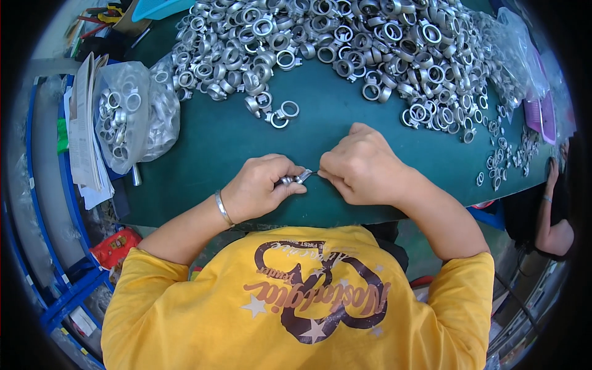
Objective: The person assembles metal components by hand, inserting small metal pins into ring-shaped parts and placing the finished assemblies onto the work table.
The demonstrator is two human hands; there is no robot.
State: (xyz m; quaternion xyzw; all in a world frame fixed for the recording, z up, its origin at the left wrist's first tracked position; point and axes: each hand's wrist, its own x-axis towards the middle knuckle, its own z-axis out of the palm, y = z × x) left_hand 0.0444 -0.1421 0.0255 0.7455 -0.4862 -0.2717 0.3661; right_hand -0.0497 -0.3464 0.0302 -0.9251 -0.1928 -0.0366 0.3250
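Silvery metal piece (pixel 302 177) is sitting on the near side of the heap of metal rings (pixel 425 58), well apart from it, and the left hand (pixel 251 188) is gripping it between thumb and fingers. The right hand (pixel 364 168), also nearer than the heap, is curling closed and pinching something thin and dark (pixel 315 173), too small to identify. Left of the heap, a clear plastic bag (pixel 140 102) is holding more rings.
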